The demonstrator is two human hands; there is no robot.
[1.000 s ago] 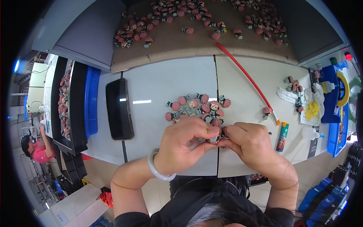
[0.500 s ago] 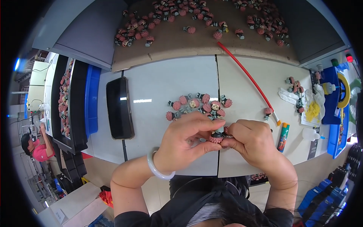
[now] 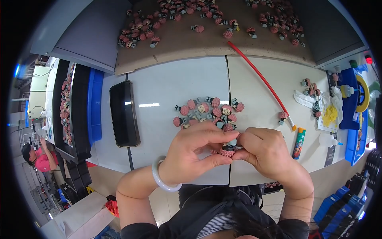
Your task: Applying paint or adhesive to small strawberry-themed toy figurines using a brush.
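Note:
My left hand (image 3: 187, 149) holds a small figurine (image 3: 228, 149) between thumb and fingers, its pink knobbly head toward me and its grey-green part away from me. Pressed up against the figurine's right side is my right hand (image 3: 264, 149), its fingers closed in a pinch. A thin shiny sliver shows at those fingertips, too small to name. Just beyond my hands lies a loose cluster of similar figurines (image 3: 226, 112), partly hidden by my left fingers. A single figurine (image 3: 283, 116) lies on the table to the right, beside the tip of a red-handled brush (image 3: 260, 73).
A dark phone (image 3: 124, 113) lies at left, near a blue bin (image 3: 95, 105). At right are a green tube (image 3: 299, 143), a squeeze bottle (image 3: 328, 140) and a yellow sponge (image 3: 330, 116). Many figurines cover the brown shelf (image 3: 179, 44). A person in pink (image 3: 43, 161) sits far left.
The figurine has turned slightly in my left hand, showing more of its dark middle. My right hand stays pinched beside it. The whole view has shifted a little.

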